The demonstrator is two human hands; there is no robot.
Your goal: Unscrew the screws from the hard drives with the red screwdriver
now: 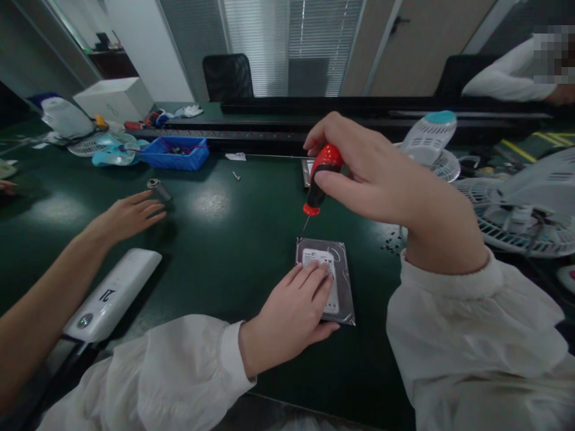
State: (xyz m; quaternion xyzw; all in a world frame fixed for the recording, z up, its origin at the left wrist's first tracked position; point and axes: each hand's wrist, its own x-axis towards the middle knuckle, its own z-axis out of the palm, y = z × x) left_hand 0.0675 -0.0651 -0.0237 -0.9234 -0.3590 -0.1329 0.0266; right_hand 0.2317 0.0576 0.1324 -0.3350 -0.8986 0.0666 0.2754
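A grey hard drive (344, 287) with a white label lies on the green table in front of me. My left hand (291, 311) rests over the drive's lower left part, fingers stretched flat across the label and thumb along the near edge. Above the drive's far left corner, my right hand (366, 170) grips a red and black screwdriver (317, 188) from its top. The screwdriver is slightly tilted, its thin shaft pointing down at that corner. Whether the tip sits in a screw is too small to tell. Part of a second drive (308, 172) shows behind the screwdriver.
From the left, another person's hand (130, 215) reaches near a metal cylinder (159, 189). A white device marked 21 (117, 293) lies below that arm. Farther back are a blue tray (175, 157) and a small screw (236, 176). White fans (530, 203) and scattered screws (392, 242) are at right.
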